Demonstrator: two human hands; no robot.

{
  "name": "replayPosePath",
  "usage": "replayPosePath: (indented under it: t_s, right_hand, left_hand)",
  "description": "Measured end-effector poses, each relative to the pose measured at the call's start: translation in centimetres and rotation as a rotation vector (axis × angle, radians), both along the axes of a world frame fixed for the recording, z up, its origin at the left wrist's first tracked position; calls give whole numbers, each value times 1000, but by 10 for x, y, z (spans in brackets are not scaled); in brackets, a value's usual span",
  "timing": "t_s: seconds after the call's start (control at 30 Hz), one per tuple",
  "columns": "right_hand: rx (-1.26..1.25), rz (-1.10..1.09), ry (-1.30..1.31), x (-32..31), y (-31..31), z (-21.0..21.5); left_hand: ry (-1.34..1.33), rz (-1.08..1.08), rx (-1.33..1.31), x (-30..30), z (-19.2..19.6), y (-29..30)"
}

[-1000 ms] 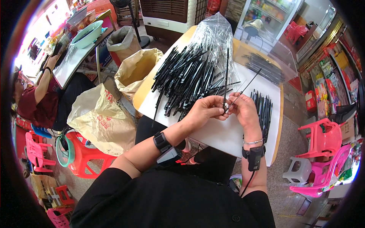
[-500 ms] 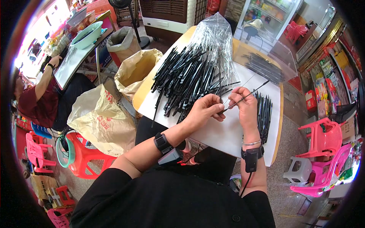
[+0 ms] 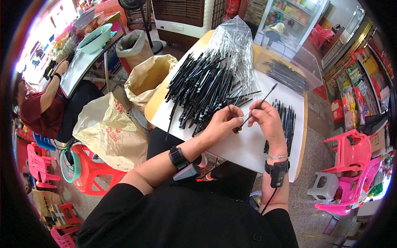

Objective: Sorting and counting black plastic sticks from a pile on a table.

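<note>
Pinches one black stick (image 3: 269,94) in the right hand (image 3: 269,120), above one white table (image 3: 240,144). Curls the left hand (image 3: 222,125) nearly closed beside the stick; cannot tell around what. On top: one small pile (image 3: 289,122), one big pile (image 3: 198,87), one clear bag (image 3: 232,45).

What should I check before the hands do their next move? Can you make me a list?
1. Right hand has a grip: ok, its fingertips pinch a thin black stick.
2. Left hand has a grip: cannot tell, its fingers hide too much.
3. Hands close together: ok, their fingertips nearly meet.
4. Big pile of black sticks lying neatly: not ok, they point different ways.
5. Smaller group of black sticks nearby: ok, beside the right hand.
</note>
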State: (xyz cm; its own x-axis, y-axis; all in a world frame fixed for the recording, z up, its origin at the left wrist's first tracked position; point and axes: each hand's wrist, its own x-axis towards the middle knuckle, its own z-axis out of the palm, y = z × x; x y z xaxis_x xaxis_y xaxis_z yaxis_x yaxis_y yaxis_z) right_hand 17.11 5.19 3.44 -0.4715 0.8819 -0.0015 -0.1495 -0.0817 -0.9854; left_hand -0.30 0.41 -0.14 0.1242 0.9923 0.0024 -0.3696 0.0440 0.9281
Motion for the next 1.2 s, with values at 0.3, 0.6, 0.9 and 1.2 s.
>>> replayPosePath:
  t_s: [0.3, 0.6, 0.9, 1.2]
  right_hand:
    - [73, -41, 53, -5, 1, -6]
    - [64, -58, 39, -5, 1, -5]
    - [293, -71, -140, -13, -3, -8]
    - [285, -109, -184, -21, -11, -4]
  left_hand:
    - [-51, 1, -26, 3, -6, 0]
    - [92, -1, 15, 4, -12, 2]
    - [132, -25, -13, 2, 5, -4]
    - [76, 38, -10, 2, 0, -4]
